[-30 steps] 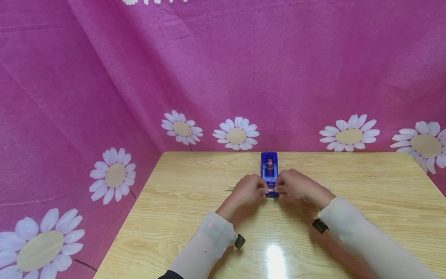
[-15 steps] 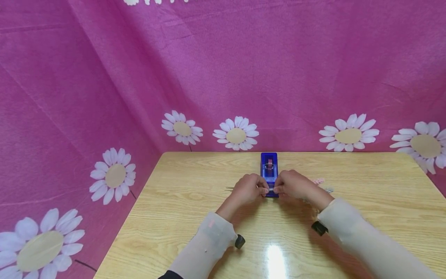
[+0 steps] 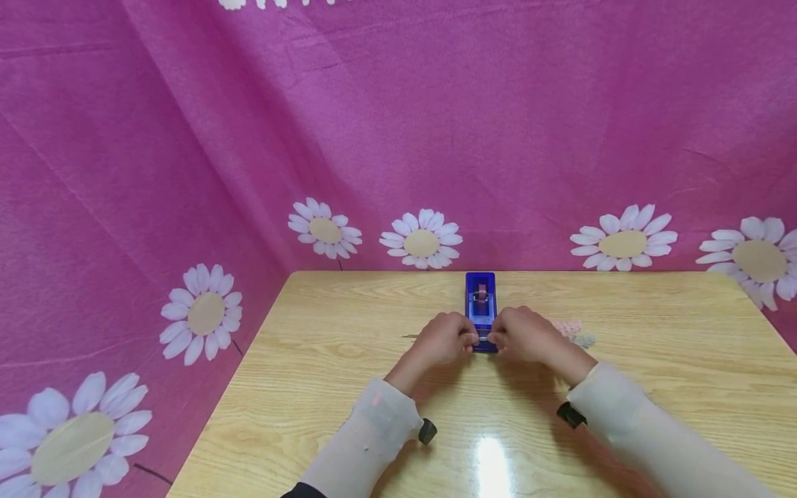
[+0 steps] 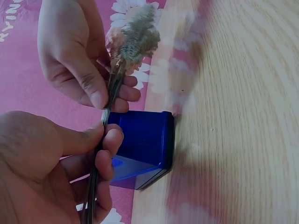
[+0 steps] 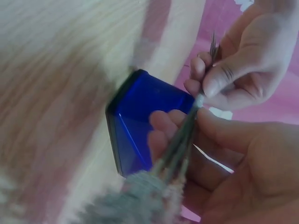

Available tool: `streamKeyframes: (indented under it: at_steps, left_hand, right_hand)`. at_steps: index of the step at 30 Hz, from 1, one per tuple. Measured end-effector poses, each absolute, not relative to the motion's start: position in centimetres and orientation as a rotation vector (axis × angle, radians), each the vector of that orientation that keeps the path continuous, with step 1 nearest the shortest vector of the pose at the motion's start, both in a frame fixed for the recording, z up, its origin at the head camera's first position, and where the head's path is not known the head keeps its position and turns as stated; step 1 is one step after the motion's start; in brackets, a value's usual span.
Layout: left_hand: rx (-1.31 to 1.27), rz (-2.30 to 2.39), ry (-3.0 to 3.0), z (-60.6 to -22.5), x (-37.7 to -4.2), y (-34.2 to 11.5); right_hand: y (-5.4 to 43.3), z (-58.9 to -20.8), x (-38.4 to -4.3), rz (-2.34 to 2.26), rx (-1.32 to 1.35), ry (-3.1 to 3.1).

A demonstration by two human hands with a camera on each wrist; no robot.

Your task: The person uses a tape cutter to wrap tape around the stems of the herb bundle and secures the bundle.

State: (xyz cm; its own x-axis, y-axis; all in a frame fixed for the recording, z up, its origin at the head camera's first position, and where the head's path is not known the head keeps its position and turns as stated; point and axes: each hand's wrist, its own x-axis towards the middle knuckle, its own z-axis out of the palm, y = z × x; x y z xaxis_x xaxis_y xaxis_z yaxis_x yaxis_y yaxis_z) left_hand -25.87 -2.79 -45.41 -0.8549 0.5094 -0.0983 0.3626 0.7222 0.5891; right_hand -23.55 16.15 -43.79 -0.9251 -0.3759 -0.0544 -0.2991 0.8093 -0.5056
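Both hands hold a bunch of dried flowers (image 4: 135, 39) crosswise just over the near end of a blue tape dispenser (image 3: 481, 318). My left hand (image 3: 443, 337) pinches the thin stems (image 4: 91, 191) between thumb and curled fingers, and their tips stick out beyond it. My right hand (image 3: 526, 335) grips the stems nearer the fluffy grey-green and pinkish heads, which show past that wrist. A whitish band of tape (image 4: 106, 115) wraps the stems in the short gap between the two thumbs.
The dispenser, with a reddish roll (image 3: 482, 294) in it, stands near the far edge of the wooden table (image 3: 324, 387). Behind the table hangs a pink cloth (image 3: 498, 138) with white daisies. Small black devices (image 3: 427, 431) sit at both sleeves.
The flower heads show more beyond the right wrist, and the stem tips by the left hand have shifted slightly. Both hands stay at the dispenser's near end, holding the bunch.
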Motion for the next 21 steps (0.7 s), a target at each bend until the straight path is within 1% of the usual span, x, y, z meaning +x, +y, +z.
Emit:
streamKeyframes:
  at_steps: [10,21]
  left_hand:
    - [0.68,0.841,2.735,-45.86,-26.28,-2.67]
    - [0.561,0.911,2.708,-46.04,-25.92,-2.33]
  right_hand:
    - [16.42,-43.61,-24.57,-0.706,-0.587,2.814]
    - [16.26,-43.78,-24.04,-0.771,-0.534,2.841]
